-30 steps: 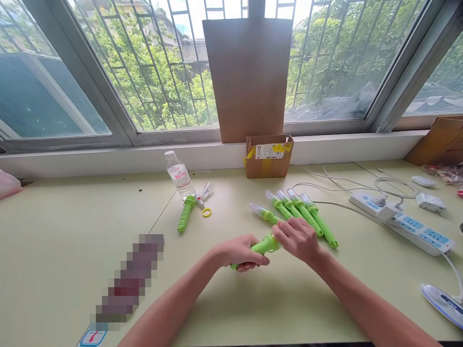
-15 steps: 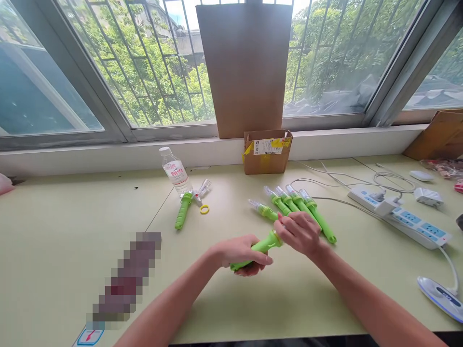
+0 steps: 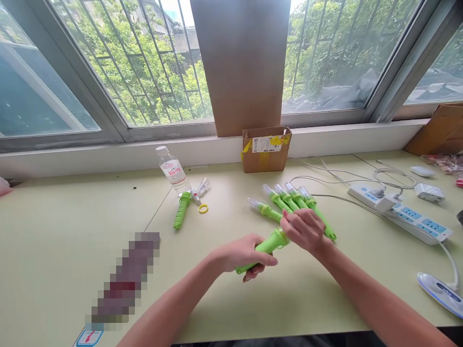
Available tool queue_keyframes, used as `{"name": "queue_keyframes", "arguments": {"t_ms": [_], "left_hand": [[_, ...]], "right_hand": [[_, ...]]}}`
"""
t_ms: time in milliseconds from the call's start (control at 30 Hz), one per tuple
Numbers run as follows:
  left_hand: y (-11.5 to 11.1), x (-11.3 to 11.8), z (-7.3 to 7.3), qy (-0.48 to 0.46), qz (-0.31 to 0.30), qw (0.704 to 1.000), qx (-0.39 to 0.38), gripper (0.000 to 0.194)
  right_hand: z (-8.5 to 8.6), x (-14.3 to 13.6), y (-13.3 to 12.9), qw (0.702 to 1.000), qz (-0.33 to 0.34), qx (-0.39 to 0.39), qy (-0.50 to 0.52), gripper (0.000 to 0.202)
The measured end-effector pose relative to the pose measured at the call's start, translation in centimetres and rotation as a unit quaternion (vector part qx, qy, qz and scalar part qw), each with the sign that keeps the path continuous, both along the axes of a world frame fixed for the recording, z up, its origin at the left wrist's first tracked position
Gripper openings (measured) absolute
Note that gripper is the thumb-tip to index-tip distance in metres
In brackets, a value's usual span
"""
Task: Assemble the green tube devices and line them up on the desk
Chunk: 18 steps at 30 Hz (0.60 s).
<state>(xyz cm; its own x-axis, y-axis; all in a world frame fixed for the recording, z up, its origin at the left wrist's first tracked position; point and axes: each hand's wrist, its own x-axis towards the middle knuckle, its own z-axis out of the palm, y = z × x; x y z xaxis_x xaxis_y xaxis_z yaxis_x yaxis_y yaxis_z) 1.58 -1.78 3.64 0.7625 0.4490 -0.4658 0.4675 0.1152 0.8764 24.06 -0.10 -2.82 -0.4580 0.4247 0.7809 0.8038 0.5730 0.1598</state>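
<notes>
My left hand is wrapped round the green handle of a tube, low over the table. At the handle's upper right end, by its yellow ring, my right hand has its fingers closed; they hide the part they grip. Several green tubes with clear tips lie just behind my right hand, and one more points left. Further left, a green handle rests beside a yellow ring and a clear plastic piece.
A water bottle leans at the back left. Behind the tubes stands a cardboard box. A power strip with cables lies at the right, and a blurred dark item at the left.
Both hands and the held green handle have shifted slightly right. More of the handle's ringed end shows beside my right fingers. The view has tilted a little.
</notes>
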Motion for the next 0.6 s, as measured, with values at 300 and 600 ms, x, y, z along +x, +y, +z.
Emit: {"name": "queue_keyframes", "arguments": {"t_ms": [300,600], "left_hand": [[-1.8,1.3,-1.2,0.004,0.091,0.996,-0.012,0.023],[-1.3,1.2,-2.9,0.144,0.129,0.939,0.285,0.015]], "right_hand": [[2.0,-0.3,-0.1,0.996,0.038,0.061,-0.053,0.021],[2.6,-1.3,-1.1,0.994,-0.031,0.017,-0.099,0.028]]}}
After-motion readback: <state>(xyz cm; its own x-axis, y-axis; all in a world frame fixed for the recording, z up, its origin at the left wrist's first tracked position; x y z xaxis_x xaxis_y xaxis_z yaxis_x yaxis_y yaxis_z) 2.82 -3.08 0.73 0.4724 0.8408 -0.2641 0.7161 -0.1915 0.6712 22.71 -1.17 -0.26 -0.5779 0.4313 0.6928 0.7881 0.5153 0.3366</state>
